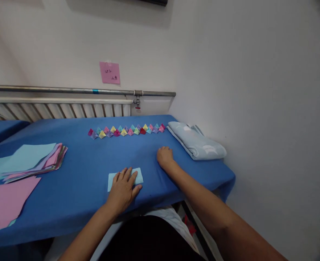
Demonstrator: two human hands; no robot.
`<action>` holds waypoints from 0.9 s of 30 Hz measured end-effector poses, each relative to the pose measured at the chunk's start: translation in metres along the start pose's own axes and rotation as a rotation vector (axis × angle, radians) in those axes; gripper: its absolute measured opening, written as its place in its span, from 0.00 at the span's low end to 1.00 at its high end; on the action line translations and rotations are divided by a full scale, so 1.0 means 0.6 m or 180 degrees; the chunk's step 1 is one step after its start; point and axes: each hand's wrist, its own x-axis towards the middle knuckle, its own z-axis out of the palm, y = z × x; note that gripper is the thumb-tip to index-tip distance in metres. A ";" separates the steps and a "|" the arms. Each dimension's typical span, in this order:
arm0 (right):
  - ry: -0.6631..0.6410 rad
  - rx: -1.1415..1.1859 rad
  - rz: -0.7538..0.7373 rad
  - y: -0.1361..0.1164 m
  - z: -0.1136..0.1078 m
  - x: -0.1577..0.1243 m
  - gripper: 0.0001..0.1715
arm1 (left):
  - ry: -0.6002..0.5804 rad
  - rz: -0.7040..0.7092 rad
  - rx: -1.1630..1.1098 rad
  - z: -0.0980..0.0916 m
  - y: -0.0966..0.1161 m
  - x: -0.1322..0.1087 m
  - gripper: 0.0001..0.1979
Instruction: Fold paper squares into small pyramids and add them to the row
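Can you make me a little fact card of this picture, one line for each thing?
left hand: spread on light blue paper
right hand: curled, on the blue cloth
behind the hands: a row of colourful folded shapes
far left: loose paper sheets, several colours
right: folded blanket
wall: pink note

Paper, cloth and metal
Small sheet [139, 175]: smooth matt paper. Stacked sheets [35, 154]: matt paper. Folded pieces [124, 132]: creased paper. Surface [86, 163]: matt cloth cover. Blanket [195, 141]: soft-looking cloth. Pipe [53, 89]: dull metal.
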 end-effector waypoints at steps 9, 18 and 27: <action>0.0275 0.0555 -0.0423 0.008 -0.002 -0.073 0.19 | 0.0303 0.0851 -0.0172 -0.011 -0.007 -0.074 0.34; 0.0590 0.2264 -0.2664 -0.012 0.008 -0.264 0.24 | 0.1112 0.1068 -0.0325 -0.004 0.000 -0.097 0.15; 0.0844 0.1767 -0.2746 -0.016 0.028 -0.251 0.20 | 0.1345 0.1129 -0.0317 0.003 -0.012 -0.100 0.17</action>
